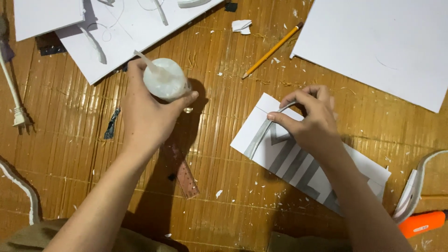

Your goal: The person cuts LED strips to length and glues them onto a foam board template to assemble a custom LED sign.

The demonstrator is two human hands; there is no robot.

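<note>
Your left hand (147,112) is gripping a white glue bottle (164,79), its nozzle pointing toward ten o'clock, over the bamboo-slat tabletop (219,140). At three o'clock from it, your right hand (310,119) is pinching a curved grey strip (261,135) against a white card (298,158) bearing grey shapes. A yellow pencil (273,50) is lying at twelve o'clock.

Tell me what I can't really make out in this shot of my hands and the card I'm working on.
- Grey lettering on the white card: head view, partly covered by the right hand and forearm.
- Ruler: its upper end lies under the left hand.
- Glue bottle: its lower part is wrapped by the left hand.
- Orange cutter: cut off by the right edge.
</note>
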